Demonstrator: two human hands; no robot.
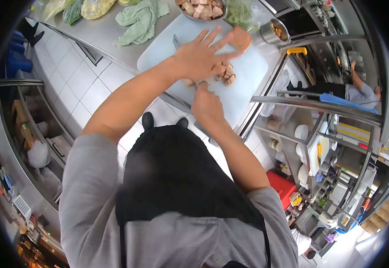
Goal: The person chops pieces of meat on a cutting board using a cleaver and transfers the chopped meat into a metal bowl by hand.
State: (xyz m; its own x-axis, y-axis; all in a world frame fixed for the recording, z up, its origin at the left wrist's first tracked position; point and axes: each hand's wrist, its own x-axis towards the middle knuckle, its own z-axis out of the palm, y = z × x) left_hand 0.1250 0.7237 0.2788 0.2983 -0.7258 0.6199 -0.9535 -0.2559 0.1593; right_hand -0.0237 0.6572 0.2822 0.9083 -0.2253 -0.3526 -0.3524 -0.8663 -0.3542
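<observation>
Cloth [141, 20], green and crumpled, lay on the metal surface [106, 33] at the upper left. Right of it, on the pale board [243, 96] at upper centre, a knife blade [176, 41] showed partly beneath the left hand [199, 56] — its fingers spread apart. A bowl [202, 18] of meat cubes stood above; below, the right hand [207, 105] was clamped on the knife. Cut pieces [231, 80] lay beside the left hand, then a larger meat block [241, 39] — and a metal pot [269, 35] farther right.
</observation>
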